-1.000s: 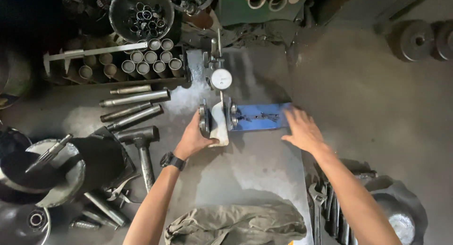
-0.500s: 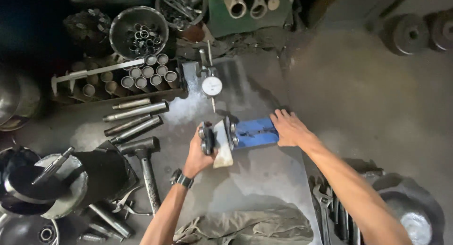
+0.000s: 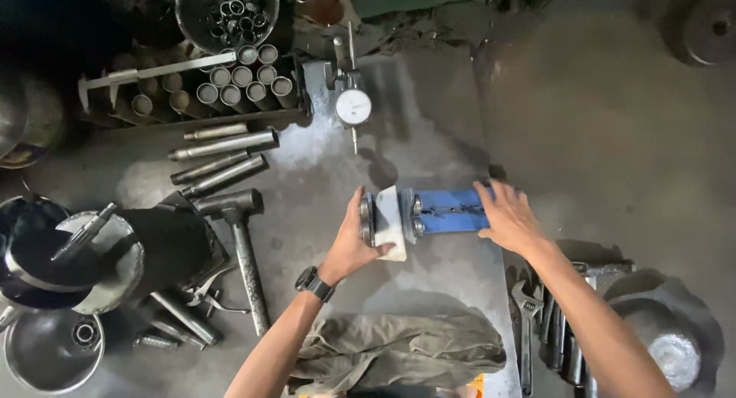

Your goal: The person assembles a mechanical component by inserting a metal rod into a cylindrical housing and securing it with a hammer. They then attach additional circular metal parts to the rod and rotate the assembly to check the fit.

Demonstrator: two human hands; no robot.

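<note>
- Since the earlier frames, both hands have drawn closer along the blue block [image 3: 451,211], and the view has shifted so the dial gauge [image 3: 353,106] sits higher above them.
- Left hand [image 3: 354,242] is wrapped around the pale block [image 3: 389,223] and the dark round disc [image 3: 367,219] at the blue block's left end, fingers curled shut on them.
- Right hand [image 3: 507,216] lies flat and open over the blue block's right end, pressing rather than gripping.
- Blue block lies lengthwise on the grey metal surface [image 3: 429,283], between the two hands, below the dial gauge.
- It looks like solid metal: stiff, probably heavy for its size, and likely slick with oil.
- Best hold, I judge, is at both ends together, palms against the end faces, keeping fingers off the bolts [image 3: 417,218].
- Hammer [image 3: 239,245] lies to the left, and a crumpled cloth [image 3: 399,348] near the person's body.
</note>
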